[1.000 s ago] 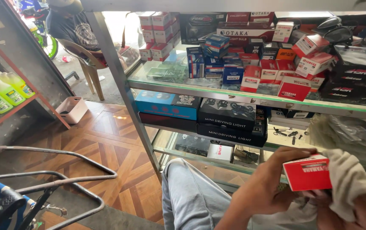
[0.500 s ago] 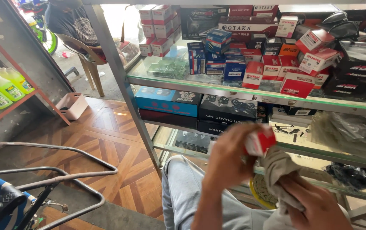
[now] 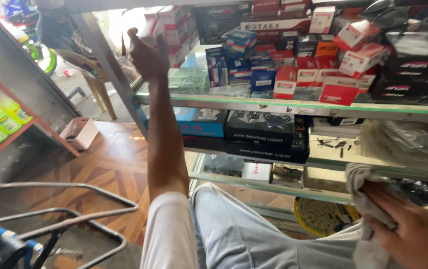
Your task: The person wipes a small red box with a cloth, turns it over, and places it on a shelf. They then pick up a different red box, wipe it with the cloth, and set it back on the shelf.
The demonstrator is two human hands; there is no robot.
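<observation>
Your left hand point(image 3: 147, 55) is raised at the left end of the glass shelf point(image 3: 293, 105), by the red-and-white boxes point(image 3: 171, 30); whether it grips anything, I cannot tell. Below the shelf's right end, your right hand point(image 3: 413, 231) clutches a grey rag point(image 3: 366, 182).

Red-white boxes point(image 3: 334, 92) crowd the glass shelf point(image 3: 293, 106); black boxes point(image 3: 266, 134) sit below.

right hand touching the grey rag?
Touching. Head view: the right hand lies on the grey rag, fingers pressed into the cloth with no gap.
</observation>
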